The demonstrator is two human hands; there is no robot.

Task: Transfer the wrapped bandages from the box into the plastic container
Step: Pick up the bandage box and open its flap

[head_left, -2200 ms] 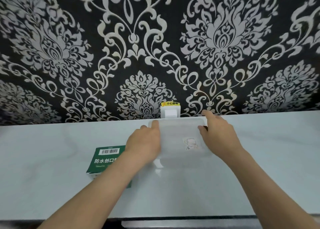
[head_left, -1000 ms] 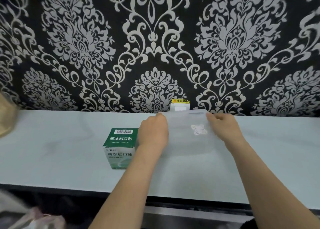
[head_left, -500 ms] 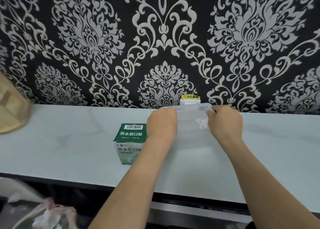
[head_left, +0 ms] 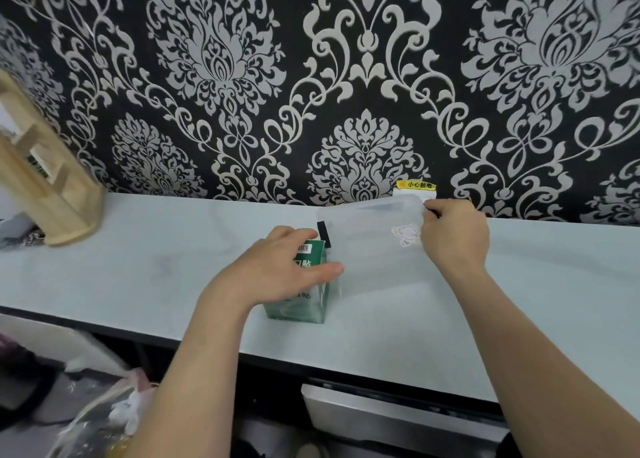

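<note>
Head view: the left hand (head_left: 277,270) clasped the green bandage box (head_left: 304,301) from above. At its two o'clock, the right hand (head_left: 453,239) pinched the clear plastic container (head_left: 374,249) at the far rim.

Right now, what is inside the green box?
You cannot see inside. The green box stands closed on the counter, and the left hand covers its top. The right hand holds the plastic container beside it.

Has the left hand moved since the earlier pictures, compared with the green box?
Yes. The left hand left the plastic container and went left onto the green box, which stands beside it on the counter.
</note>
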